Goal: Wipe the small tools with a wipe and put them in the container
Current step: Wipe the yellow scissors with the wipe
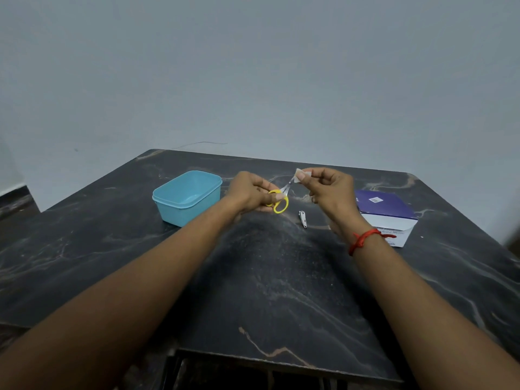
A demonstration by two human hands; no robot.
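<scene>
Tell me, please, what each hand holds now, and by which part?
The left-hand grip holds the small scissors by their yellow handles. The right-hand grip pinches a white wipe at the tips of the blades.

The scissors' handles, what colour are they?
Yellow; the scissors show best in the head view, held in the left hand.

Faint "Alcohol 70%" print on the white front of the box (386,207).
</scene>
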